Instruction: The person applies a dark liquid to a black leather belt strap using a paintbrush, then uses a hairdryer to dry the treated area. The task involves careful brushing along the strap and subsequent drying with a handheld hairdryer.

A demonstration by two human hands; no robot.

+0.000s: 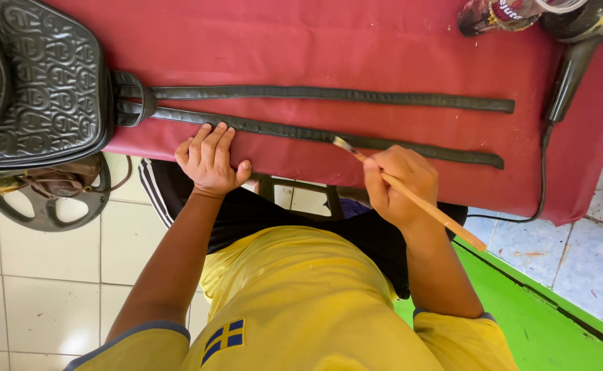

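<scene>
A black embossed bag (37,82) lies at the left of a table covered in dark red cloth (301,48). Its two black straps (329,95) stretch rightward across the cloth. My left hand (209,159) presses flat on the near strap (294,132), fingers spread over it at the table's front edge. My right hand (398,184) grips a thin wooden-handled brush (411,196). The brush tip rests on the near strap, just right of my left hand.
A bottle (494,15) lies at the far right corner beside a dark hair dryer (576,48), whose cord (542,178) hangs over the table's right edge. A brown item and a round black frame (50,196) sit under the bag. Pale floor tiles, green board at right.
</scene>
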